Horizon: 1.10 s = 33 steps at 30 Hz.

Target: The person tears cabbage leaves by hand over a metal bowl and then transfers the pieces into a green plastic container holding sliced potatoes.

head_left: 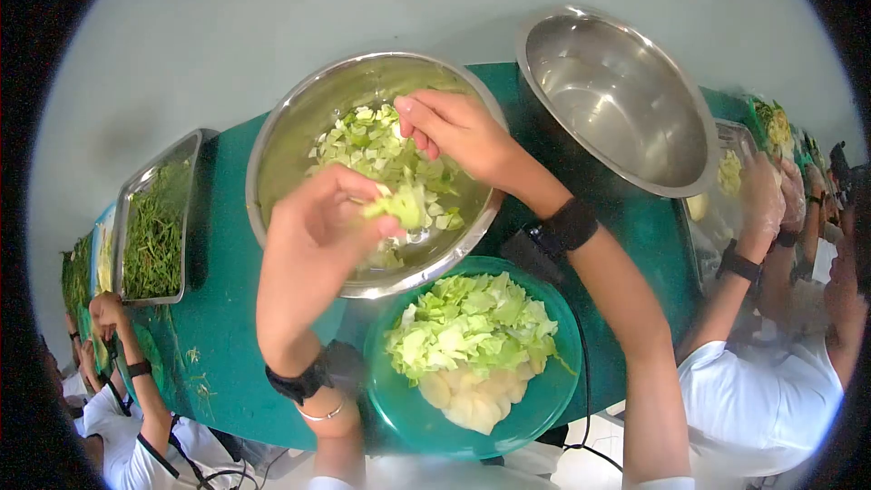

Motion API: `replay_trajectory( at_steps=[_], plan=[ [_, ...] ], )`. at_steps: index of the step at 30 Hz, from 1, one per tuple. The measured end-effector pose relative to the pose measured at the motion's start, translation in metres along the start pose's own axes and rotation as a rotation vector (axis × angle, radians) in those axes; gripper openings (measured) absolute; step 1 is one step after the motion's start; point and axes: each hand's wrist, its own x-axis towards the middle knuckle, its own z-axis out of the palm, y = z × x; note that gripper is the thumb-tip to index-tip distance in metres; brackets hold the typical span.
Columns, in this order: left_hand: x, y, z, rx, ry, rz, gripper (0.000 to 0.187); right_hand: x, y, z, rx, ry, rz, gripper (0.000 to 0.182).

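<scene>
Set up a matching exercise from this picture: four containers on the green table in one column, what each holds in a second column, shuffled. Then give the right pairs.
Column one:
1. steel bowl under the hands
2. second steel bowl
3. green plastic bowl
4. metal tray

Column two:
A. long green stalks
B. nothing
C. torn leaves with pale slices at the near side
D. small chopped green pieces

Pairs: 1-D, 2-B, 3-C, 4-A.

The left hand holds a green piece over the first bowl; the right hand reaches into it.
</scene>
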Motion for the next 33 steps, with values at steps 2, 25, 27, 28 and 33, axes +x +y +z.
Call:
replay_trajectory(
  at_steps=[2,25,27,28,33],
  plan=[
    [-0.015,0.004,0.006,0.126,-0.071,0.036,0.025,0.000,-0.006,-0.002,-0.062,-0.048,0.067,0.040],
    [-0.090,-0.032,0.050,0.962,-0.195,0.247,0.029,-0.005,0.023,0.001,-0.701,-0.163,-0.084,0.019],
    [-0.090,-0.033,0.050,1.004,-0.209,0.238,0.028,-0.007,0.036,0.005,-0.935,-0.230,-0.170,0.025],
    [-0.089,-0.035,0.050,1.019,-0.215,0.246,0.027,-0.007,0.037,0.005,-0.975,-0.306,-0.107,0.027],
    [-0.092,-0.038,0.050,1.045,-0.248,0.258,0.027,-0.012,0.026,0.005,-1.008,-0.542,-0.006,0.034]
  ],
)
